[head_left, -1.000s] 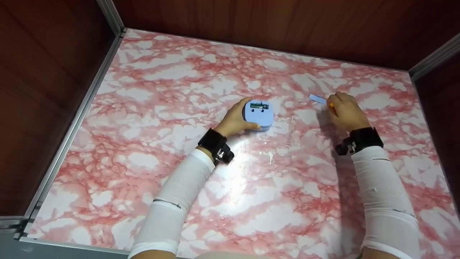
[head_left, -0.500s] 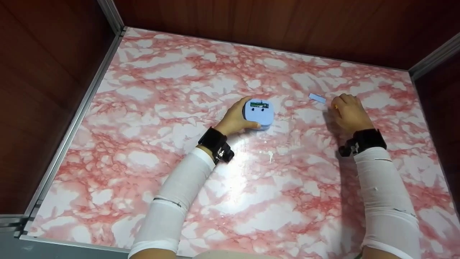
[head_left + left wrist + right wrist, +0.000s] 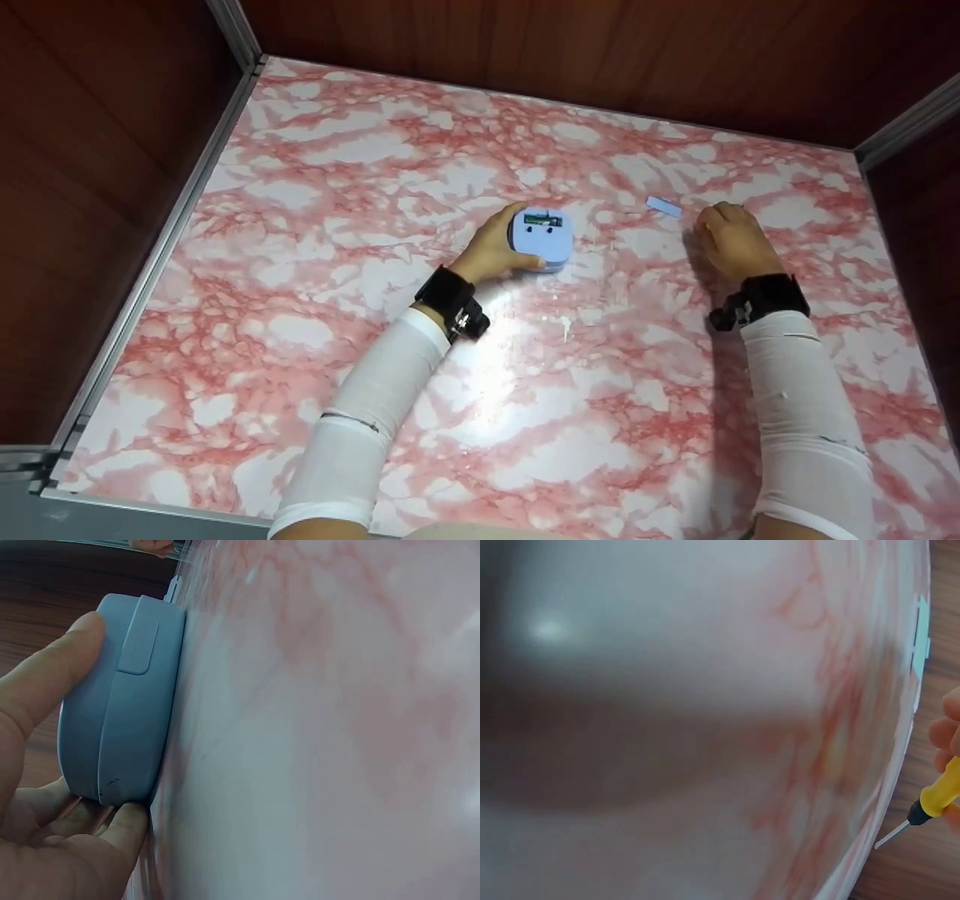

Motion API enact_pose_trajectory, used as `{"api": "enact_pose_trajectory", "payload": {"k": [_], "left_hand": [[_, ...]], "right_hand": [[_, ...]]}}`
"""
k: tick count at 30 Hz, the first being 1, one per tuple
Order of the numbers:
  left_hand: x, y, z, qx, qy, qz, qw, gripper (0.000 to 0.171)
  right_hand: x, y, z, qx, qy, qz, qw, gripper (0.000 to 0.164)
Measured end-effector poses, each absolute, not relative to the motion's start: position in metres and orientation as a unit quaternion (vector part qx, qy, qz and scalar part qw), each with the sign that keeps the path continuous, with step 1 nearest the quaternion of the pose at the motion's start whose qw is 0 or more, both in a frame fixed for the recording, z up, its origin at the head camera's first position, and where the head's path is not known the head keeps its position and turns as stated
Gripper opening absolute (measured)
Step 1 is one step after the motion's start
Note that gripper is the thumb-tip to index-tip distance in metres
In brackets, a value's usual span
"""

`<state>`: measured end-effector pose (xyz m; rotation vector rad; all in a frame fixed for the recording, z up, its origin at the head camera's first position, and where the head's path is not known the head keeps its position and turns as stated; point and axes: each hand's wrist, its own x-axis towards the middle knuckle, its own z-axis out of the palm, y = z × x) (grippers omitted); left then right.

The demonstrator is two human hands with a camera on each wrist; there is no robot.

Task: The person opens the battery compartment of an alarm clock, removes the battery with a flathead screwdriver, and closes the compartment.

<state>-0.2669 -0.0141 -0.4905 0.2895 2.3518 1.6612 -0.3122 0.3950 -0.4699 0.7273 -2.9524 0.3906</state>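
My left hand (image 3: 499,244) grips a light blue, rounded-square device (image 3: 541,247) from its left side, thumb at the near edge. A slot in its top shows a green circuit board (image 3: 541,220), with two dark holes below it. The left wrist view has the fingers around the rounded side of the device (image 3: 135,712), low over the tabletop. My right hand (image 3: 736,238) holds a screwdriver (image 3: 939,791) with a yellow handle and a thin metal shaft; the head view mostly hides it. Left of that hand lies a narrow light blue strip (image 3: 664,207), apart from the fingers.
The table (image 3: 420,315) has a red and white marbled top. Dark wood panels (image 3: 525,60) with metal frame rails (image 3: 169,247) stand along its back and sides. A bright reflection lies on the tabletop between the two forearms.
My right hand has drawn back to the right, away from the blue strip, with the screwdriver in it. The left hand and the device have stayed in place.
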Motion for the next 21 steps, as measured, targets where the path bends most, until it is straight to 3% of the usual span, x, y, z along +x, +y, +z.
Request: {"api": "enact_pose_trajectory", "payload": {"k": [12,21], "left_hand": [[-0.2678,-0.0142,-0.4930,0.101,0.809,0.567,0.119,0.104],[-0.2684,-0.0140,-0.4917,0.101,0.811,0.564,0.121,0.105]], "right_hand": [[-0.3092,0.3977,-0.4701,0.225,-0.965,0.136,0.009,0.014],[-0.3088,0.3959,-0.4667,0.177,-0.973,0.136,-0.048,0.023]]}}
